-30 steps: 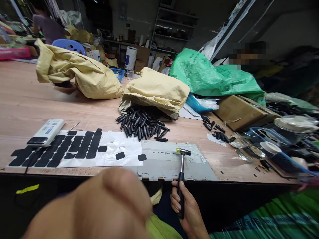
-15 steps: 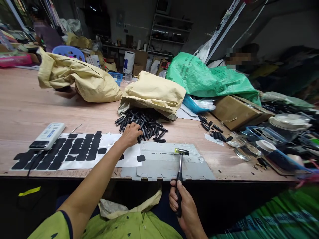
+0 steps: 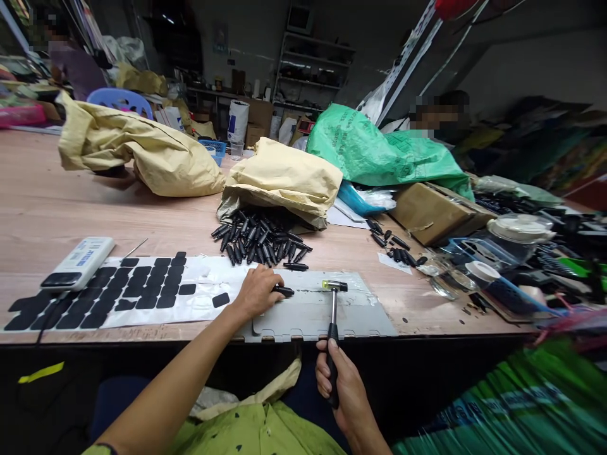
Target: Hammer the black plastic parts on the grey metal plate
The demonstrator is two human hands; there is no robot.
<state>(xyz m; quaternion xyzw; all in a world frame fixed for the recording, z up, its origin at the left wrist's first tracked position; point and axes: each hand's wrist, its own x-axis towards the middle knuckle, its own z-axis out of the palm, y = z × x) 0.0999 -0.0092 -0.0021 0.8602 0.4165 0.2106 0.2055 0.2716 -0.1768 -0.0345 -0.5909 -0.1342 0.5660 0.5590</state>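
Head view. I am seeing the left hand (image 3: 256, 292) reaching over the near side of the table (image 3: 165, 218), its fingertips pinching one end of a slim black piece (image 3: 285, 291). The other end is sticking out to the right, lying low over the grey board (image 3: 351, 319); I am not able to tell whether it is touching the surface.

The right hand (image 3: 342, 379) is gripping a small hammer (image 3: 333, 322), its fingers wrapping around the black handle at the table's front edge. The metal shaft is pointing away from the person, and the head is sitting above the board, to the right of the black piece and apart from it. The head's yellow-green face is turning left, toward the piece; its dark face is turning right.

Just beyond the left hand, a pile of similar black pieces (image 3: 260, 243) is spreading in front of a folded yellow bag (image 3: 282, 174). To the left, a white sheet (image 3: 202, 272) is carrying rows of black squares (image 3: 147, 287), with a white device (image 3: 80, 262) resting partly over them.
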